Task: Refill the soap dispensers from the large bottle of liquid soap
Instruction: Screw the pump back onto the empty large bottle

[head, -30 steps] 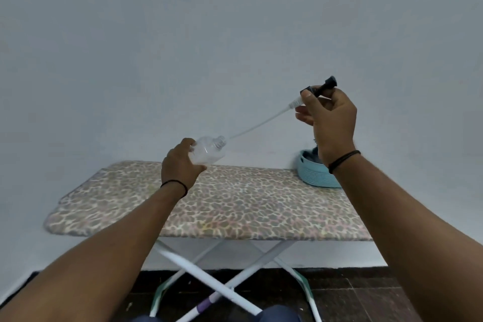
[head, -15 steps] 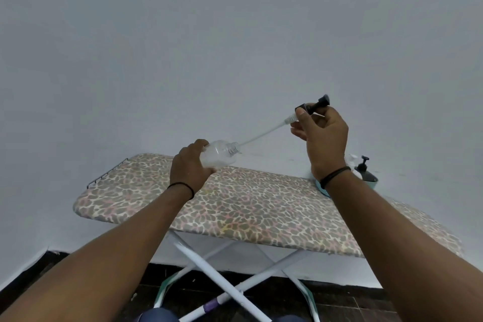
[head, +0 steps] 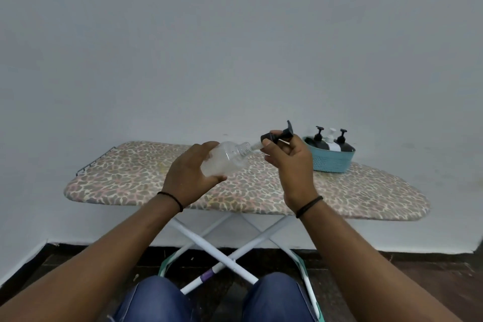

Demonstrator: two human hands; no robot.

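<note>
We count one clear plastic bottle [head: 226, 158], one black pump head [head: 278, 136], two black pump dispensers [head: 319, 140] [head: 343, 142], one white pump dispenser [head: 332, 141], one teal ribbed basket [head: 330, 162], and one leopard-print ironing board [head: 130, 178].

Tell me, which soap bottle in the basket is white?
The middle bottle in the teal basket: white with a white pump, between two black bottles with black pumps.

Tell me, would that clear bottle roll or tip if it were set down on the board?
Probably light: the clear bottle looks empty in the left hand. Laid on its side it would likely roll, since its body looks rounded. Stood upright on the padded ironing board, it might tip easily.
</note>
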